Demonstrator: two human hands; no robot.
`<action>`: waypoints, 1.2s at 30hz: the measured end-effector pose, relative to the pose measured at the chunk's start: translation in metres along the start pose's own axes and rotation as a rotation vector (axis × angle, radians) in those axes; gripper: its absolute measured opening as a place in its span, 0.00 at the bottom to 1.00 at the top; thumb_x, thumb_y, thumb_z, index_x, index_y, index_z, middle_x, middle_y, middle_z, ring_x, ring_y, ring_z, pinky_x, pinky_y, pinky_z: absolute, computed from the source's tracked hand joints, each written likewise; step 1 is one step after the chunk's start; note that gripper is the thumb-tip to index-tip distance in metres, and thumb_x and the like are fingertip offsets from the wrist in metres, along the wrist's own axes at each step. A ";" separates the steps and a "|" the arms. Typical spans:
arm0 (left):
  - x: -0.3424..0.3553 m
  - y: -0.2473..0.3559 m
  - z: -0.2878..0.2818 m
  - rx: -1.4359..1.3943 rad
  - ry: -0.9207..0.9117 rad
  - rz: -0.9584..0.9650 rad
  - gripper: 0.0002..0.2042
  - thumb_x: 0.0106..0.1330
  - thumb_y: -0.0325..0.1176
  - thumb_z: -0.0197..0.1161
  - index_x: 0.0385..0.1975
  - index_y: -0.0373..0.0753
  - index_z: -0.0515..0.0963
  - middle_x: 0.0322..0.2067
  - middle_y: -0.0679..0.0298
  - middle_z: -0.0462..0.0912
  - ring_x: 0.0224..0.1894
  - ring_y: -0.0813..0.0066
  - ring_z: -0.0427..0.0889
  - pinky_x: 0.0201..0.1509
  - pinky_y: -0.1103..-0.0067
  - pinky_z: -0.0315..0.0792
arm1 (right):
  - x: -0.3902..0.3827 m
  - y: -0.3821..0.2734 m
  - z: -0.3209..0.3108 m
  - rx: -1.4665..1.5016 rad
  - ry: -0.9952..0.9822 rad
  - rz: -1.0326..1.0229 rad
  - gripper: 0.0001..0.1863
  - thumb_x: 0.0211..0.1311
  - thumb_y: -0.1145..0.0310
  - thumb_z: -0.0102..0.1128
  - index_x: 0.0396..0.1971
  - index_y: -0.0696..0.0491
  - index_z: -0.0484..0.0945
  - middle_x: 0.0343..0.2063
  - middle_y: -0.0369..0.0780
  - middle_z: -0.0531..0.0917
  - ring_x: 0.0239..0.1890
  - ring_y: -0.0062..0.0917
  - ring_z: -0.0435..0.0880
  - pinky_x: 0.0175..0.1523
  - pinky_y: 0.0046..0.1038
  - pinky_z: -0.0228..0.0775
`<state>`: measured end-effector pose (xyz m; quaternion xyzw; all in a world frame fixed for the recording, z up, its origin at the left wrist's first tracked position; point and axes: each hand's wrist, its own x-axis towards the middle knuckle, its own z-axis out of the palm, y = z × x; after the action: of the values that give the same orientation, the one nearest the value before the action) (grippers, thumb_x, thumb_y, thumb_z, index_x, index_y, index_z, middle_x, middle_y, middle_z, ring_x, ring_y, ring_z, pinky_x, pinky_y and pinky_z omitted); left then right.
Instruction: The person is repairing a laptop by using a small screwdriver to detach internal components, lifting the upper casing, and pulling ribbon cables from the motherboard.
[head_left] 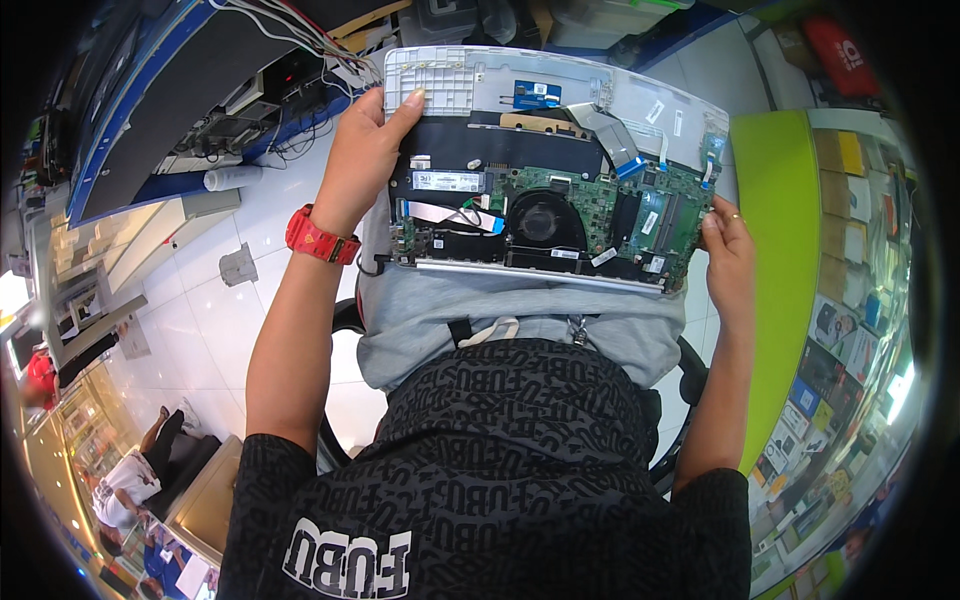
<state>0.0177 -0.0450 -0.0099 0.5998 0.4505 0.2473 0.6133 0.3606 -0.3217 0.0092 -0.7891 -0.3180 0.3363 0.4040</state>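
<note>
An opened laptop base (540,145) lies tilted above my lap, its inner side facing up. My left hand (372,140) grips its left edge, thumb on the white ribbed corner. At the right edge my right hand (730,240) holds it beside the green circuit board (675,215), its fingers partly hidden underneath. A round black fan (541,219) sits near the middle of the base. Flat ribbon cables (610,138) with blue ends stick up loose, and a slim storage stick (447,181) lies at the left.
At the left stands a blue-edged dark bench (160,110) with cables (290,35) hanging near the laptop base. A green counter edge (775,250) and a glass display case (850,270) with boxes run along the right. A person (140,480) sits at the lower left.
</note>
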 end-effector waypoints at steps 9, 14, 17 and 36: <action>0.001 -0.003 0.003 -0.047 0.020 0.037 0.20 0.77 0.45 0.65 0.49 0.30 0.80 0.42 0.63 0.87 0.40 0.85 0.80 0.46 0.83 0.76 | 0.001 0.002 0.001 0.016 0.009 -0.009 0.19 0.81 0.71 0.50 0.64 0.64 0.73 0.43 0.41 0.86 0.42 0.19 0.82 0.50 0.26 0.76; 0.001 -0.002 0.001 -0.047 -0.015 -0.010 0.18 0.78 0.42 0.63 0.55 0.31 0.78 0.50 0.61 0.87 0.49 0.82 0.83 0.57 0.82 0.74 | 0.000 0.002 0.001 0.003 0.015 -0.007 0.19 0.81 0.71 0.50 0.64 0.64 0.73 0.43 0.41 0.86 0.42 0.19 0.82 0.50 0.26 0.76; 0.001 -0.002 0.001 -0.070 -0.013 -0.015 0.18 0.79 0.41 0.62 0.55 0.31 0.77 0.51 0.61 0.87 0.49 0.82 0.83 0.57 0.82 0.74 | 0.001 0.001 0.001 0.009 0.004 -0.007 0.19 0.81 0.71 0.50 0.64 0.65 0.72 0.45 0.42 0.85 0.43 0.19 0.82 0.51 0.25 0.76; 0.002 -0.003 0.004 -0.043 0.042 0.029 0.19 0.77 0.45 0.65 0.48 0.30 0.80 0.39 0.63 0.86 0.37 0.87 0.79 0.42 0.85 0.74 | 0.002 0.006 0.001 -0.004 0.023 0.003 0.19 0.81 0.70 0.51 0.64 0.65 0.73 0.43 0.42 0.85 0.43 0.20 0.82 0.51 0.25 0.76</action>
<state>0.0211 -0.0461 -0.0133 0.5875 0.4490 0.2782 0.6130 0.3624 -0.3222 0.0031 -0.7941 -0.3131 0.3270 0.4055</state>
